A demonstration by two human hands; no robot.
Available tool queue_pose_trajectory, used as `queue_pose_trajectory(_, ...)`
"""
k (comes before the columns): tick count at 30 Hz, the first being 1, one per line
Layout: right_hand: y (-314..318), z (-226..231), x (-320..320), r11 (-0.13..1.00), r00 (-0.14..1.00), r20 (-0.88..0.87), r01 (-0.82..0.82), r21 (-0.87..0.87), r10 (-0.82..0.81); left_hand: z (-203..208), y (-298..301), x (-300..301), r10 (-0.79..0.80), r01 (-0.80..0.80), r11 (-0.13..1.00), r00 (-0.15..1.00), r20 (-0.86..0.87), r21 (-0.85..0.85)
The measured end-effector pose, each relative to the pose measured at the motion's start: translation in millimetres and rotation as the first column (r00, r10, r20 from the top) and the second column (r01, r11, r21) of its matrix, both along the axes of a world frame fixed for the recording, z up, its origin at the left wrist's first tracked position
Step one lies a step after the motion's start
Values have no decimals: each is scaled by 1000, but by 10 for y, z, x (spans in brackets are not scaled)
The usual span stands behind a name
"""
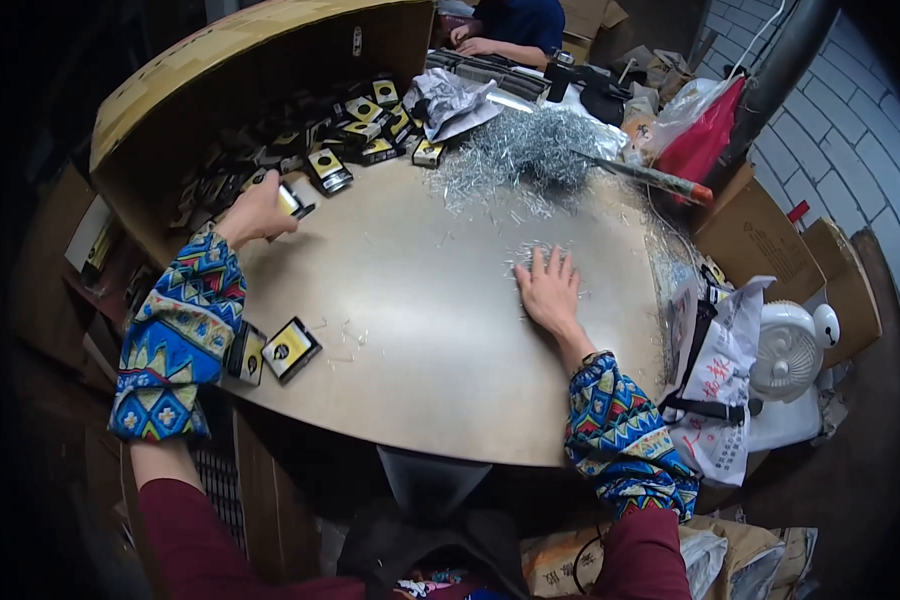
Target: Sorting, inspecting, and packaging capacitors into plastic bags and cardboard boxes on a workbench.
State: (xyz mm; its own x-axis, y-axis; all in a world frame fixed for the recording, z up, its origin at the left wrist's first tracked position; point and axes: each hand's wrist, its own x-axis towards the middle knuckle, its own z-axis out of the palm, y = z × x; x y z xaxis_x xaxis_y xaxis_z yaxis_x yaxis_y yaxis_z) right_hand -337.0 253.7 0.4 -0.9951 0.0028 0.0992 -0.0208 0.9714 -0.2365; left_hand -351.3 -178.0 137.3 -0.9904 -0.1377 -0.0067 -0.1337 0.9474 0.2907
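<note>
At the left, my left hand (254, 213) is closed on a small black-and-yellow box (291, 200), beside a heap of similar boxes (360, 130). My right hand (550, 292) lies palm down with its fingers stretched out, over a small patch of thin silvery nail-like pins (541, 257) on the table (420, 300). Beyond it rises a big tangled pile of the same pins (530, 150). Near the front left edge two more small boxes (291, 350) lie close together, and a few loose pins (347, 342) are scattered next to them.
A large open cardboard carton (170, 100) surrounds the box heap. A long rod with a red end (660, 182) reaches over the pin pile. At the right are a white fan (785, 350), a white plastic bag (720, 390) and cartons. Another person (515, 30) sits at the back.
</note>
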Motion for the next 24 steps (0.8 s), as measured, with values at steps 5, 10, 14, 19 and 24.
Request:
queue_pose_trajectory(5, -253, -56, 646, 986, 984, -69, -166, 22, 167, 327, 592, 810, -69, 61, 875, 998, 0, 480)
queue_pose_trajectory(10, -293, 276, 1156, 725, 957, -81, -266, -635, 280, -147, 686, 1930, 12, -181, 212, 983, 183, 960)
queue_pose_trajectory(14, -32, 278, 1263, 774, 920, -303, -378, -508, 250, -864, 730, 2930, 24, -327, -189, 941, 337, 926)
queue_pose_trajectory(19, -596, 211, 1287, 914, 891, -249, -404, -48, 380, -1899, 1118, 3624, -51, -552, 180, 821, 568, 814)
queue_pose_trajectory(24, -990, 153, 1554, 850, 844, -187, -522, -67, 503, -2183, 1600, 3806, -236, -399, 121, 878, 416, 909)
